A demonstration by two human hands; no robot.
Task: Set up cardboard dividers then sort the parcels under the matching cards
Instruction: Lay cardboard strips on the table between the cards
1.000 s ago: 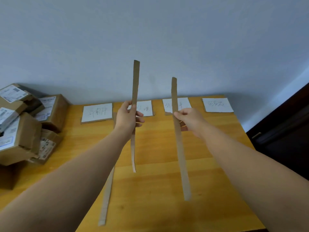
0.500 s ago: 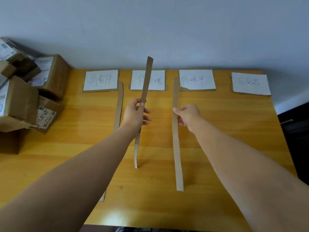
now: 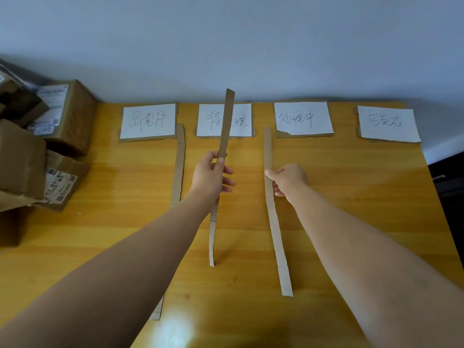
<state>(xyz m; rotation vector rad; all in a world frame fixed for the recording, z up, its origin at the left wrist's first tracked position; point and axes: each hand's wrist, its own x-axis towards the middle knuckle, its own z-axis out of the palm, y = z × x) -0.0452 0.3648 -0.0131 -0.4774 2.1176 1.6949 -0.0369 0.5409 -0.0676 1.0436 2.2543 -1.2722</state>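
Note:
Several white handwritten cards lie along the far edge of the wooden table (image 3: 351,197): the first card (image 3: 148,121), second card (image 3: 238,120), third card (image 3: 302,118) and fourth card (image 3: 388,123). One cardboard strip (image 3: 178,167) lies flat between the first two cards. My left hand (image 3: 211,175) grips a second strip (image 3: 225,126), tilted up over the second card, its lower end near the table. My right hand (image 3: 288,180) pinches a third strip (image 3: 275,229) that lies along the table between the second and third cards.
A pile of brown parcels (image 3: 32,151) with shipping labels is stacked at the table's left end against the wall. A dark cabinet (image 3: 449,187) stands past the table's right edge. The grey wall (image 3: 251,46) runs just behind the cards.
Both hands have lowered their strips toward the table. The right strip has come down from upright to lying between the second and third cards. The left strip stays raised and tilted.

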